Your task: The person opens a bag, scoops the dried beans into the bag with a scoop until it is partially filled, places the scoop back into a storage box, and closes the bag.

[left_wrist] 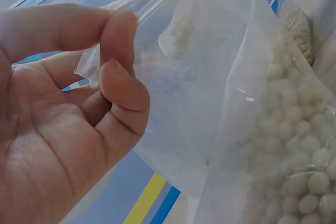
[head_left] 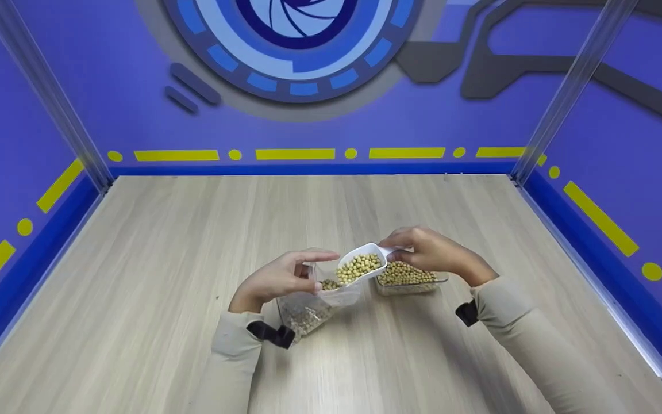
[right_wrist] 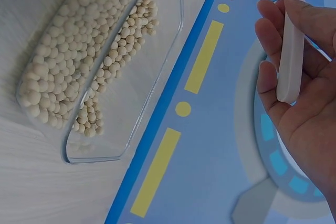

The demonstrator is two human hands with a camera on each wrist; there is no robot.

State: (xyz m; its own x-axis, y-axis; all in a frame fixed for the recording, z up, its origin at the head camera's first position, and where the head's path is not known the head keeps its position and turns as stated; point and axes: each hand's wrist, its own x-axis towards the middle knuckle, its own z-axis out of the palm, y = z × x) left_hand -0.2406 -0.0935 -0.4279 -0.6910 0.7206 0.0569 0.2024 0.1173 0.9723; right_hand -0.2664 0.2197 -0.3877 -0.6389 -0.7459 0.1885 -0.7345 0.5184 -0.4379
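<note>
My left hand point(head_left: 276, 280) pinches the rim of a clear plastic bag point(left_wrist: 178, 103) and holds its mouth open. Pale yellow soybeans point(left_wrist: 299, 156) fill the bag's lower part. In my right hand point(head_left: 431, 251) is the handle of a white scoop point(head_left: 372, 250), gripped between thumb and curled fingers. The scoop is heaped with soybeans point(head_left: 358, 268) and tilts toward the left hand, its lip over the bag's mouth. Just below the right hand stands a clear rectangular container point(right_wrist: 121, 145), partly filled with more soybeans point(right_wrist: 68, 66).
A wood-grain table point(head_left: 153, 259) lies under everything. Blue panels with yellow marks point(head_left: 295, 153) wall it at the back and both sides, with clear posts point(head_left: 578, 80) in the corners. Black straps point(head_left: 273, 333) circle both wrists.
</note>
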